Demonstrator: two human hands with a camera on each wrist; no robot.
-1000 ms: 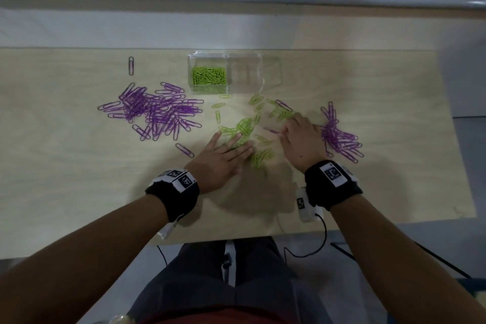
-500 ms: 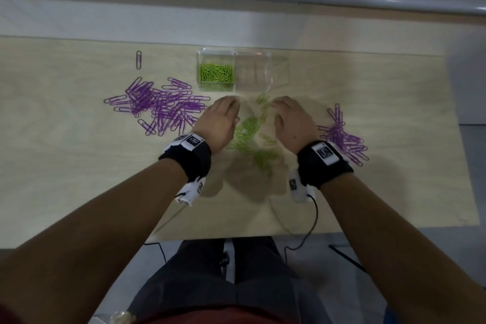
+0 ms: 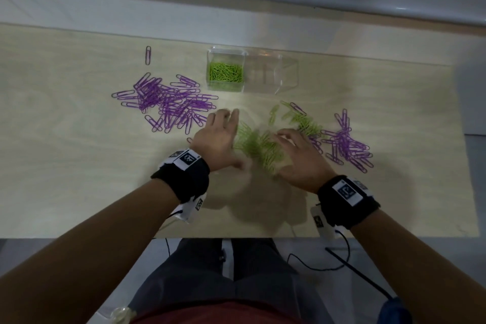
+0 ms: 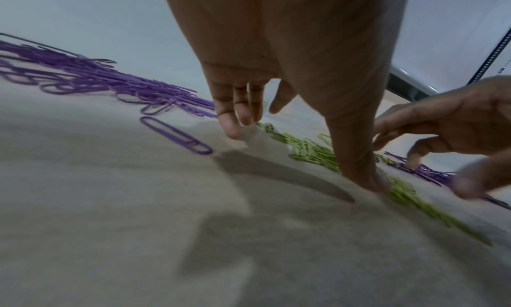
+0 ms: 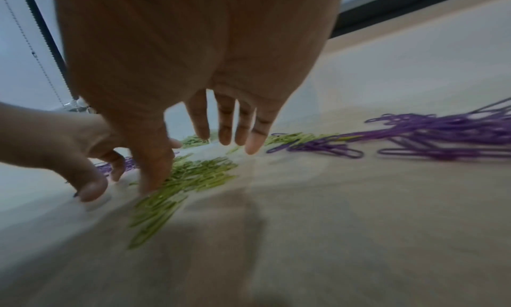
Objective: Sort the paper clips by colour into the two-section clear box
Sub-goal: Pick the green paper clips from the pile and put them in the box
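The two-section clear box [image 3: 286, 81] stands at the back of the wooden table [image 3: 79, 179]. Its left section holds green clips [image 3: 225, 72]; its right section looks empty. A loose heap of green clips [image 3: 259, 146] lies between my hands. My left hand [image 3: 219, 137] is at the heap's left, fingers straight, thumb tip on the table by the green clips [image 4: 312, 152]. My right hand [image 3: 299, 158] is at the heap's right, fingers spread and relaxed, thumb down on the green clips [image 5: 193, 174]. Neither hand holds a clip.
A big pile of purple clips [image 3: 168, 104] lies left of the heap, a smaller purple pile [image 3: 347, 143] lies right of it. One purple clip [image 3: 148, 55] lies alone at the back left; another single purple clip [image 4: 177, 134] is by my left hand. Cables hang off the near edge.
Both hands slid forward towards the box, then drew back towards me on either side of the green clips. The green heap has bunched closer together between them.
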